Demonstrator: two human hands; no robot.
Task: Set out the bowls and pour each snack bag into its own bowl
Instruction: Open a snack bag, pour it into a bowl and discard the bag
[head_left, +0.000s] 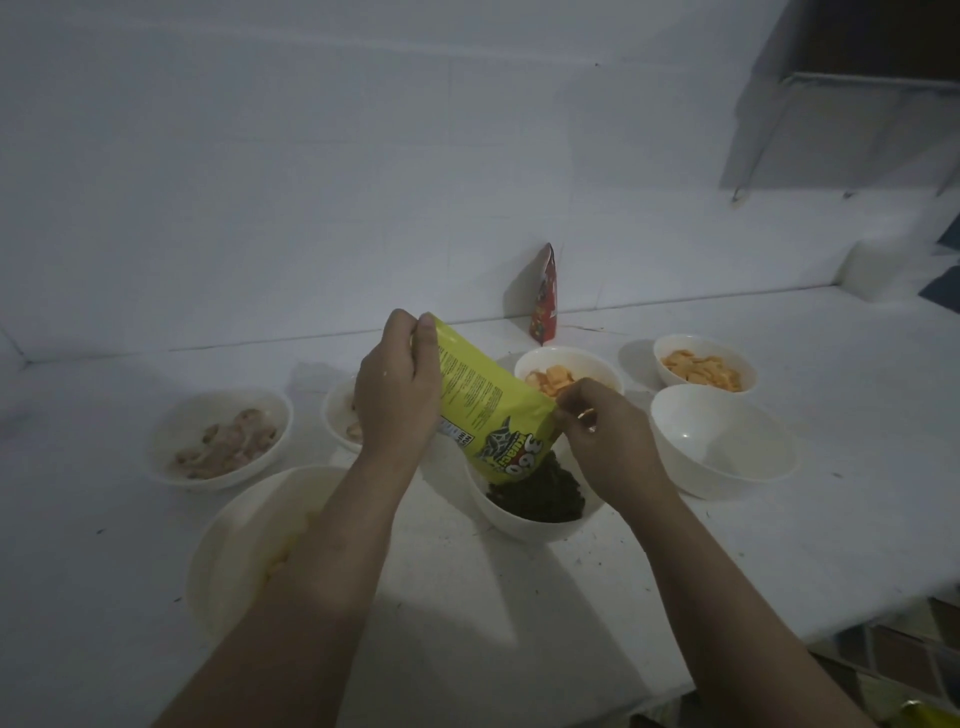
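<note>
1. A yellow-green plastic snack bag (488, 400) hangs between the two hands above the white counter (779, 545), upside down — its print reads inverted.
2. The left hand (397, 384) grips the bag's upper, sealed end, fingers curled around it with the thumb on the near face.
3. The right hand (605, 431) pinches the bag's lower right edge beside the opening.
4. The bag's long axis slopes from upper left to lower right, mouth pointing down into a white round ceramic bowl (524, 522) directly below.
5. Dark, nearly black snack pieces (543, 491) fill that bowl and reach up to the bag's mouth.
6. Just right of it stands an empty white bowl (722, 441); behind are two white bowls of orange crackers (704, 370) — and a red bag (544, 296) upright against the wall.
</note>
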